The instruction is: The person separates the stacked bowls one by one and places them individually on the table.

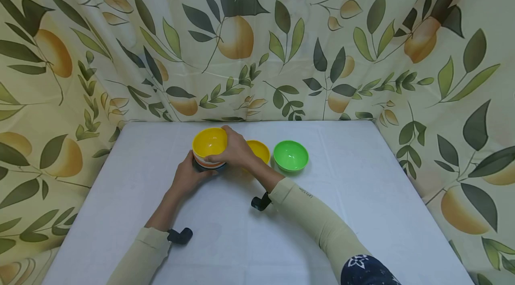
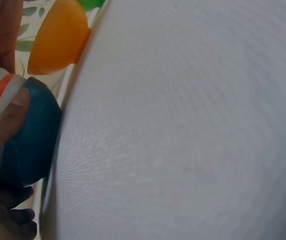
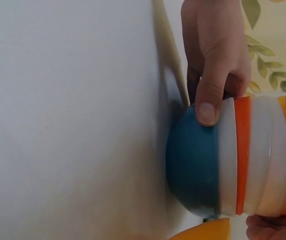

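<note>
A nested stack of bowls stands near the table's far edge, left of centre. At its bottom is a teal bowl (image 3: 192, 160); white bowls and an orange bowl (image 3: 242, 150) rise above it. A yellow bowl (image 1: 210, 141) tops the stack, its inside facing up. My left hand (image 1: 188, 175) grips the stack low down, with the thumb (image 2: 14, 112) pressed on the teal bowl's side. From the right, my right hand (image 1: 236, 148) holds the yellow bowl by its side, fingers at the far rim and thumb at the near side.
Just right of the stack sits another yellow bowl (image 1: 260, 148), partly hidden behind my right hand. Beside it is a green bowl (image 1: 291, 156). All stand on a white-covered table (image 1: 342, 164), with a fruit-patterned curtain (image 1: 297, 52) behind its far edge.
</note>
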Tool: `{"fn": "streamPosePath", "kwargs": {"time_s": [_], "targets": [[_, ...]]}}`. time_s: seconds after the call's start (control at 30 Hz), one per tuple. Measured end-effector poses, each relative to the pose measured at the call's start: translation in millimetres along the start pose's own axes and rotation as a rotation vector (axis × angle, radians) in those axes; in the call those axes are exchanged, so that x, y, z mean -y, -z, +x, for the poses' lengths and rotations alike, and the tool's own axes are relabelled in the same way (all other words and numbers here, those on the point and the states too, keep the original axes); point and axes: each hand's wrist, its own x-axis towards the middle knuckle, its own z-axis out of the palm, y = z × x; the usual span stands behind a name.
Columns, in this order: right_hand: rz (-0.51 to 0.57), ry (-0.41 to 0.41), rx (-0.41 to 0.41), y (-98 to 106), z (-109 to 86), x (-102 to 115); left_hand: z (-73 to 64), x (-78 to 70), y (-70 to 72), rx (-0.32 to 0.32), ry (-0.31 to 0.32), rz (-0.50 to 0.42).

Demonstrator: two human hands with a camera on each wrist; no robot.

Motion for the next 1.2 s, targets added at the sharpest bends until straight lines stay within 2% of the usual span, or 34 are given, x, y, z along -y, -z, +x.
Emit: {"fn": "streamPosePath", "kwargs": {"time_s": [0.3,0.53,1.03,1.2], "targets": [[0.026,0.019,-0.02,-1.1,0.2,-2.0,-0.7,-1.0,1.1,-0.005,-0.02,-0.007],[0.016,-0.009,-0.02,-1.4,2.0,-3.2,1.2,-1.7,1.2,-0.014,-0.03,0.01],[0.054,-0.021,-0.027,2.1,4.9,-1.4,2.8,1.5,1.6,-0.015,-0.028,0.022],[0.067,-0.002,-0.042,8.2,3.2,0.3,2.4,3.2,1.0,-0.009,-0.019,0.02]]}}
